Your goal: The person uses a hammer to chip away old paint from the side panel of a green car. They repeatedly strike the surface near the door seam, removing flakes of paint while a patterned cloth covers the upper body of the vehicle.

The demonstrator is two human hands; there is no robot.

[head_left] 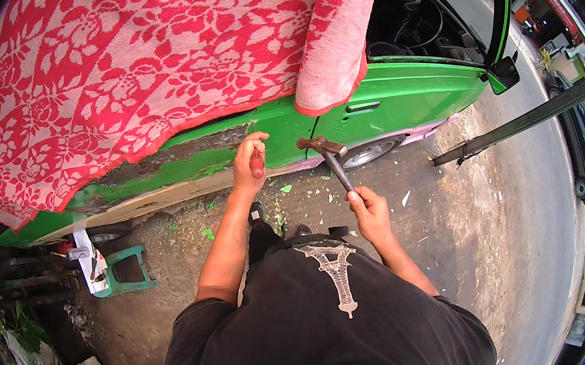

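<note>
My right hand [373, 215] grips the dark shaft of a hammer [340, 172]; its rusty head is raised near the van's side, apart from my left hand. The fingers of my left hand [248, 161] are closed around a tool with a red handle [257, 166], held against or close to the body panel. The tool's far end is hidden, so its exact kind does not show. Before me stands a green vehicle [286, 129] with peeling paint and a brown, bared strip [196, 147] along its side. A red and pink floral blanket [149, 63] drapes over it.
Green and pale paint flakes [286, 188] litter the pavement. At left, a green plastic stool [128, 271] stands by a white sheet [87, 260] bearing a can [77, 253] and small tools. A leaning post [523, 115] rises at right, beside the road [537, 241].
</note>
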